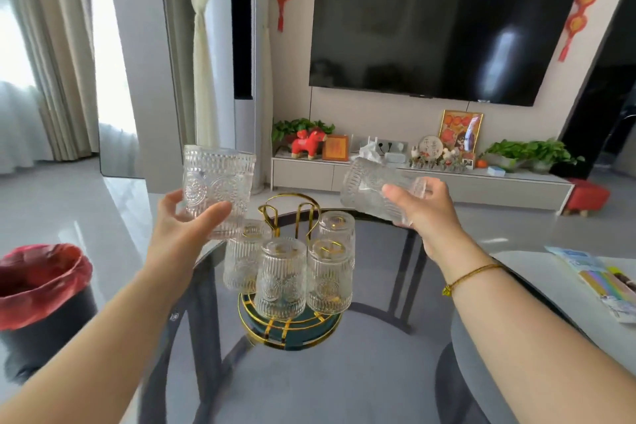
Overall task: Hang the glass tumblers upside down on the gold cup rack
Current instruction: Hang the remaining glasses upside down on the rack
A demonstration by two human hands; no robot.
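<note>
Gold wire cup rack [288, 317] at 6 o'clock carries four inverted tumblers; two prongs free. Left hand [182, 224] clamps upright embossed glass tumbler [217, 186] at 10; right hand [426, 213] grips tipped ribbed tumbler [370, 188] at 2, likely mid-flip for hanging.

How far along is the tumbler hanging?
Done: four tumblers hang upside down on the gold rack. In hand: the left hand holds one tumbler upright, the right hand holds another tilted on its side. Left: two bare gold loops at the back appear free for them.
</note>
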